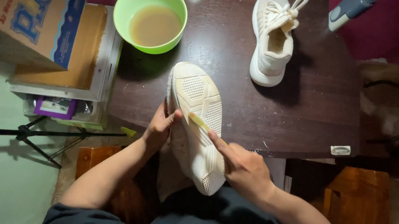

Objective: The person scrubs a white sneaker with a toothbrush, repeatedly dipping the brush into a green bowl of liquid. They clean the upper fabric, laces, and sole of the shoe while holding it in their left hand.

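Note:
My left hand (161,125) grips a cream sneaker (196,95) by its side, sole turned up, over the near edge of the dark wooden table (311,115). My right hand (242,164) holds a thin yellow brush (199,121), index finger stretched along its handle, pressing it against the middle of the sole. The heel end of the shoe rests towards my lap. The matching second sneaker (272,37) stands upright on the table beyond, laces up.
A green bowl (150,17) of murky brownish liquid sits at the table's far left. Cardboard boxes (33,16) are stacked on a metal-framed stand to the left. A tripod (24,135) lies on the floor; wooden stools stand below at both sides.

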